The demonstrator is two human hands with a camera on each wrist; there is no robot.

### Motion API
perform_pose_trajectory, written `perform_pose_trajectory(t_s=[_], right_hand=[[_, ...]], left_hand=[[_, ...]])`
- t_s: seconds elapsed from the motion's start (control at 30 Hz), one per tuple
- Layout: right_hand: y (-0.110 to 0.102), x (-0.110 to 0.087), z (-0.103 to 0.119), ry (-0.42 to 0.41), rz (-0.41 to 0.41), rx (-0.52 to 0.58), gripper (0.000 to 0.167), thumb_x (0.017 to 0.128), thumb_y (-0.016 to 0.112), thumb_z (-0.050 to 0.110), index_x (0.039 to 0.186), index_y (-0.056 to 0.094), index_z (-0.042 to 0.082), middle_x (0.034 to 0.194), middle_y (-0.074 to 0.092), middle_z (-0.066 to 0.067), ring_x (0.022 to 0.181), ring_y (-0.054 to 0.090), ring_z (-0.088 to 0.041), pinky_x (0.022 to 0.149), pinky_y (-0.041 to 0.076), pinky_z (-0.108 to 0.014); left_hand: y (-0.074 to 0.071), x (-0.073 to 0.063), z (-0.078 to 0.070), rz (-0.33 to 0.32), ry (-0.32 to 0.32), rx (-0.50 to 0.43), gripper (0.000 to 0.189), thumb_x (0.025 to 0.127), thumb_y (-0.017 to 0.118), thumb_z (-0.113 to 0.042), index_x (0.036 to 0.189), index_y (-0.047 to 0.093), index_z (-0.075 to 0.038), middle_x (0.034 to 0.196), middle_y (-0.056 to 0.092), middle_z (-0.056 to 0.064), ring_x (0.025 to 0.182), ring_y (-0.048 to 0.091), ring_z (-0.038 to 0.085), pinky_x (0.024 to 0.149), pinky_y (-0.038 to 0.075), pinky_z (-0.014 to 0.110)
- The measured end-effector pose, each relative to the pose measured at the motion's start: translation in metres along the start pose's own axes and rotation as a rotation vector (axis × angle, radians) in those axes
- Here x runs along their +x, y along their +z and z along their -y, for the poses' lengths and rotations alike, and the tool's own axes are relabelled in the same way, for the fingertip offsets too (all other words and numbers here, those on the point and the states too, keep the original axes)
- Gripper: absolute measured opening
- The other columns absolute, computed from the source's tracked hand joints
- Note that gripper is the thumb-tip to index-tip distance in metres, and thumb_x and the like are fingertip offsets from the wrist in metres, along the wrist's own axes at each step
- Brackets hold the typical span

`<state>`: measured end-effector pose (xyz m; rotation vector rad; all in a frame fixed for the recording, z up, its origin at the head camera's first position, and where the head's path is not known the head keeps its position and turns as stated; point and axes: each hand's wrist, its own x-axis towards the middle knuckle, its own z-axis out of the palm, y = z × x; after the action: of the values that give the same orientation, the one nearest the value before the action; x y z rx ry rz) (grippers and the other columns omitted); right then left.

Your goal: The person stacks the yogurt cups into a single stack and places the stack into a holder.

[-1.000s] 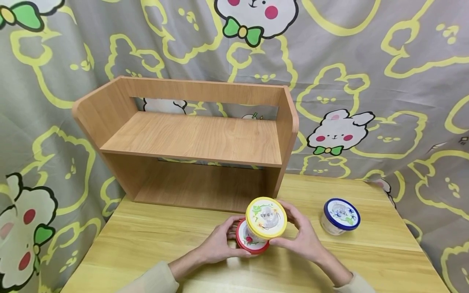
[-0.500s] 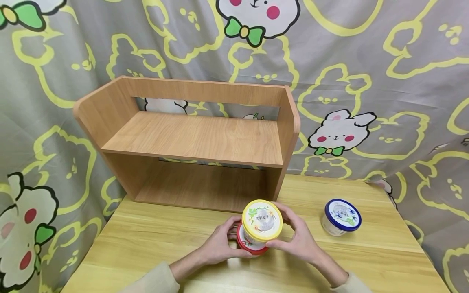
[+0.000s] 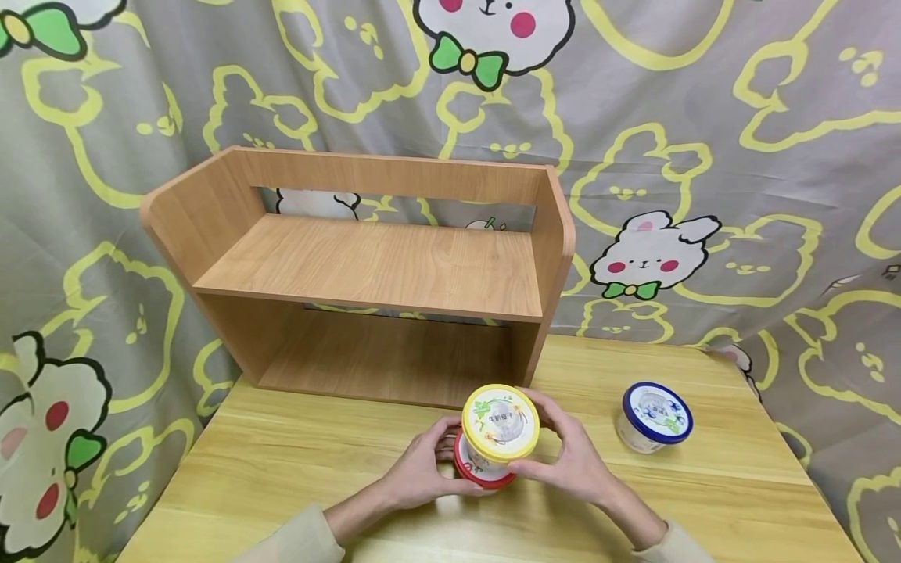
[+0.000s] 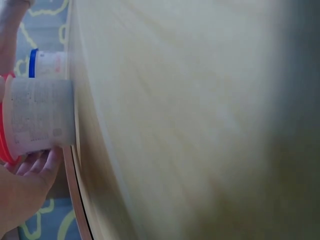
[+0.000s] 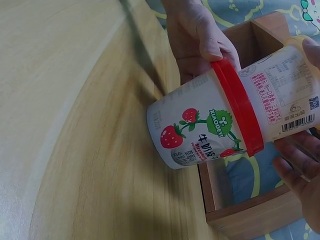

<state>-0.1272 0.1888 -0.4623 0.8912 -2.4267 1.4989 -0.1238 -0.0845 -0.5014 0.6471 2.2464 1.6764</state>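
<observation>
A paper tub with a red lid and strawberry print (image 5: 195,122) stands on the table, its lid mostly covered in the head view. My left hand (image 3: 418,471) holds it from the left, thumb and fingers around its rim. On top of it sits a tub with a yellow lid (image 3: 501,422), its base right at the red lid in the right wrist view. My right hand (image 3: 576,461) grips this upper tub from the right, thumb in front and fingers behind. Farther right stands a third tub with a blue lid (image 3: 655,414), apart from both hands.
Behind the tubs stands a two-level wooden shelf (image 3: 380,258), its right side panel (image 3: 552,258) close to my right fingers. A patterned curtain (image 3: 739,172) hangs around the back and sides of the wooden table (image 3: 281,461).
The yellow-lidded tub has moved a little left and toward me with my right hand, covering more of the red lid. My left hand has stayed in place.
</observation>
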Motion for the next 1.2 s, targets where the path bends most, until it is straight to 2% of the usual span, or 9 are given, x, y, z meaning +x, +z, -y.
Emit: perform_pose_trajectory(t_s=[0.43,0.93,1.03,1.2], right_hand=[[0.0004,0.0011,0.0018,0.013,0.006,-0.022,0.093,0.074,0.097,0.021,0.153,0.049,0.016,0.139,0.07,-0.005,0.123,0.065,-0.004,0.099,0.059,-0.03],[0.0008,-0.0001,0.0049,0.034,0.0,-0.028,0.097,0.072,0.097,0.021,0.156,0.047,0.017,0.143,0.068,-0.005,0.126,0.063,-0.005,0.1,0.058,-0.03],[0.0005,-0.0019,0.0044,0.031,0.003,-0.051,0.099,0.073,0.097,0.022,0.157,0.045,0.014,0.143,0.068,-0.006,0.126,0.063,-0.005,0.099,0.059,-0.03],[-0.0037,-0.007,0.0039,0.041,-0.025,-0.081,0.099,0.073,0.097,0.02,0.157,0.045,0.011,0.131,0.072,-0.004,0.117,0.065,-0.004,0.095,0.06,-0.028]], left_hand=[[0.0031,-0.0051,-0.001,-0.038,-0.015,-0.011,0.087,0.079,0.095,-0.025,0.15,0.047,-0.01,0.143,0.064,0.009,0.12,0.069,0.011,0.106,0.058,0.023],[0.0021,-0.0051,-0.0032,-0.028,-0.021,-0.031,0.084,0.08,0.094,-0.023,0.15,0.047,-0.01,0.142,0.064,0.009,0.12,0.07,0.012,0.105,0.057,0.022],[0.0018,-0.0053,-0.0034,-0.026,-0.021,-0.03,0.084,0.081,0.094,-0.023,0.15,0.047,-0.01,0.141,0.064,0.009,0.12,0.07,0.012,0.104,0.057,0.022],[0.0016,-0.0056,-0.0023,-0.025,-0.024,-0.024,0.085,0.08,0.094,-0.023,0.15,0.047,-0.01,0.141,0.064,0.008,0.121,0.069,0.012,0.105,0.057,0.021]])
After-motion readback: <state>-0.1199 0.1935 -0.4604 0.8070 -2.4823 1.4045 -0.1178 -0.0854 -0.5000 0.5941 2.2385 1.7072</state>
